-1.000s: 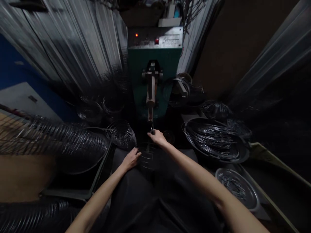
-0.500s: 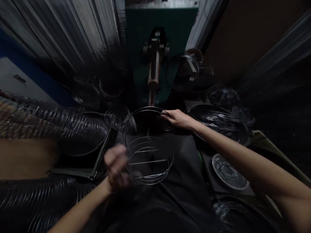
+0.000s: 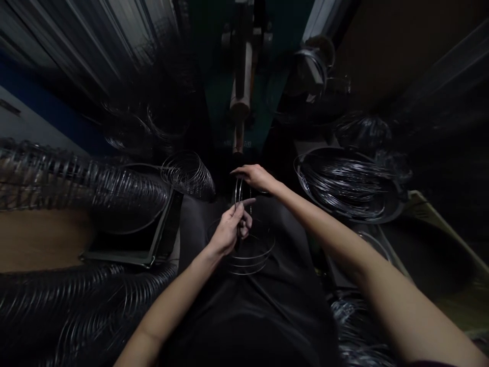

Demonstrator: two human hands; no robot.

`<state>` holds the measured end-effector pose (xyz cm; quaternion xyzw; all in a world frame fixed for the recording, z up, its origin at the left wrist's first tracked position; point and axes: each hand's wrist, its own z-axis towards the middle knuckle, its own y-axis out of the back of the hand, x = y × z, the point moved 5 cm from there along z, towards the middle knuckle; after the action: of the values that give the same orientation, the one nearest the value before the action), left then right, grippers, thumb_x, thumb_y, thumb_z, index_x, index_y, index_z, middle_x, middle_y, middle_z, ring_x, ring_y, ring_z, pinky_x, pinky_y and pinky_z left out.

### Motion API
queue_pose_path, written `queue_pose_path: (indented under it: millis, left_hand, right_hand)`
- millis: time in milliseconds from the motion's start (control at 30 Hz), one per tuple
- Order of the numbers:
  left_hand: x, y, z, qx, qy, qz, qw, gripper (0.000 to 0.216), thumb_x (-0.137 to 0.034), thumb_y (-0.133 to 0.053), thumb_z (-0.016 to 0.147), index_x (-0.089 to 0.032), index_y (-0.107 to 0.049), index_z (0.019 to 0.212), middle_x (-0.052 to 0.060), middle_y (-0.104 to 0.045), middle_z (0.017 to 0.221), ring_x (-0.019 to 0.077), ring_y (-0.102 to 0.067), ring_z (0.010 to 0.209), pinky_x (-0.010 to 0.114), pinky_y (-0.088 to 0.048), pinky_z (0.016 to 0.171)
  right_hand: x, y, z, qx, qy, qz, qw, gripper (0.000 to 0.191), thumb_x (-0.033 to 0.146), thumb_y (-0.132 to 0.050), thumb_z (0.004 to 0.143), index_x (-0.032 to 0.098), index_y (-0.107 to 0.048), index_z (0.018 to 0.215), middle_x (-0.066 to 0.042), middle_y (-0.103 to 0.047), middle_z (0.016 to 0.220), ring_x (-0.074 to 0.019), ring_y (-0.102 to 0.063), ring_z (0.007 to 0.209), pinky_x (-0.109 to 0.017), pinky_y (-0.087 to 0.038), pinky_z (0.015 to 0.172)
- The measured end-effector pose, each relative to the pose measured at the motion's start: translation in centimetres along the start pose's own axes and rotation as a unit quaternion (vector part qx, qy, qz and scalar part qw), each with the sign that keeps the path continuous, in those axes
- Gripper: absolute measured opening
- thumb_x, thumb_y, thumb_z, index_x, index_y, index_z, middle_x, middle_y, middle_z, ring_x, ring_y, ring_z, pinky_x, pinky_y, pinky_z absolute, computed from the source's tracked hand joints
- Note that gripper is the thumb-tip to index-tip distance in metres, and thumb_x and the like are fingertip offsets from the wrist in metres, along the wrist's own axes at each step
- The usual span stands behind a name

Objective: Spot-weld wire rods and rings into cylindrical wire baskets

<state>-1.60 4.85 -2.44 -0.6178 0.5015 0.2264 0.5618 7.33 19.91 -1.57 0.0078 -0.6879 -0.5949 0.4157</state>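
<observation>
A small round frame of thin wire rings [image 3: 239,190] stands nearly edge-on below the machine's rod. My left hand [image 3: 231,228] grips its lower part between thumb and fingers, with the index finger pointing right. At the top of the rings, my right hand [image 3: 256,177] holds them with its fingers reaching left; its thumb is hidden. Lower down, several more wire rings [image 3: 250,258] lie over the dark apron [image 3: 244,300] on my lap, partly hidden behind my left hand.
A machine with a thick round rod [image 3: 240,109] stands straight ahead. To the left are a wire coil [image 3: 189,175], a long stack of rings [image 3: 84,178] and a dark tray [image 3: 118,257]. At right, a basin [image 3: 305,186] holds many cut wires [image 3: 344,181].
My left hand has moved up and right from beside the lap rings onto the wire frame. The frame has turned from face-on to edge-on. My right hand has shifted slightly left.
</observation>
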Motion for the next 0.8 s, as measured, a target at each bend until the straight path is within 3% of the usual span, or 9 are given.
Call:
queue_pose_path:
  millis: [133,300,400,467,533,633,700,800]
  left_hand:
    - [0.0,0.8,1.0,0.005,-0.003,0.01,1.0,0.053,-0.05,-0.057,0.083,-0.014,-0.054,0.122,-0.001,-0.057,0.067,0.0066,-0.051,0.048,0.019,-0.04,0.048]
    - [-0.5,0.2,1.3,0.087,0.026,0.064,0.994,0.051,-0.048,-0.056,0.084,-0.01,-0.057,0.118,0.005,-0.065,0.071,0.013,-0.061,0.06,0.026,-0.047,0.064]
    - [-1.9,0.7,2.1,0.077,-0.006,0.108,0.991,0.045,-0.047,-0.056,0.085,-0.011,-0.061,0.112,0.004,-0.065,0.072,0.014,-0.061,0.067,0.028,-0.047,0.072]
    - [-2.9,1.4,3.0,0.076,-0.028,0.157,0.984,0.04,-0.045,-0.058,0.085,-0.011,-0.064,0.104,0.006,-0.067,0.08,0.0156,-0.061,0.078,0.029,-0.045,0.079]
    - [-3.6,2.0,4.1,0.081,-0.05,0.209,0.973,0.036,-0.044,-0.059,0.083,-0.012,-0.067,0.098,0.007,-0.067,0.091,0.0177,-0.06,0.089,0.03,-0.043,0.085]
    - [-4.0,2.1,5.9,0.109,-0.083,0.278,0.951,0.034,-0.042,-0.057,0.085,-0.012,-0.068,0.098,0.007,-0.065,0.098,0.0187,-0.057,0.096,0.031,-0.041,0.09]
    - [-4.1,1.6,6.9,0.142,-0.093,0.3,0.939,0.035,-0.041,-0.052,0.088,-0.012,-0.067,0.099,0.006,-0.065,0.099,0.0188,-0.057,0.098,0.031,-0.041,0.091]
    - [-4.4,1.5,6.4,0.149,-0.1,0.363,0.914,0.039,-0.043,-0.045,0.091,-0.012,-0.066,0.102,0.006,-0.065,0.1,0.0194,-0.058,0.099,0.033,-0.041,0.092]
  right_hand:
    - [-1.1,-0.5,-1.9,0.01,-0.005,-0.082,0.997,0.038,0.024,-0.042,0.094,0.024,-0.055,0.13,-0.008,-0.066,0.11,-0.019,-0.062,0.096,-0.027,-0.046,0.08]
    - [-1.3,-0.2,-3.3,-0.022,-0.009,-0.072,0.997,0.049,0.02,-0.037,0.094,0.027,-0.037,0.143,-0.006,-0.057,0.129,-0.0198,-0.058,0.108,-0.028,-0.046,0.086]
    - [-0.8,0.8,-3.5,-0.05,-0.047,-0.07,0.995,0.052,0.024,-0.04,0.093,0.025,-0.033,0.144,-0.007,-0.046,0.14,-0.0246,-0.052,0.117,-0.035,-0.045,0.091]
    - [-0.4,1.7,-5.0,-0.095,-0.1,-0.058,0.989,0.05,0.026,-0.04,0.092,0.02,-0.038,0.142,-0.011,-0.05,0.136,-0.027,-0.052,0.117,-0.039,-0.043,0.093]
    - [0.3,1.4,-7.3,-0.099,-0.136,0.0,0.986,0.042,0.03,-0.041,0.092,0.018,-0.054,0.129,-0.013,-0.06,0.122,-0.0264,-0.055,0.111,-0.039,-0.042,0.094]
    - [2.6,-2.1,-10.8,0.022,-0.145,0.195,0.97,0.035,0.039,-0.048,0.088,0.02,-0.065,0.112,-0.008,-0.067,0.105,-0.0223,-0.061,0.098,-0.035,-0.046,0.088]
    - [4.2,-4.6,-12.1,0.081,-0.17,0.333,0.924,0.037,0.044,-0.055,0.084,0.019,-0.065,0.11,-0.005,-0.068,0.095,-0.0186,-0.063,0.084,-0.031,-0.049,0.076]
    - [5.1,-5.9,-12.0,0.085,-0.233,0.454,0.856,0.041,0.051,-0.06,0.078,0.015,-0.067,0.097,-0.001,-0.062,0.069,-0.0112,-0.055,0.057,-0.024,-0.046,0.056]
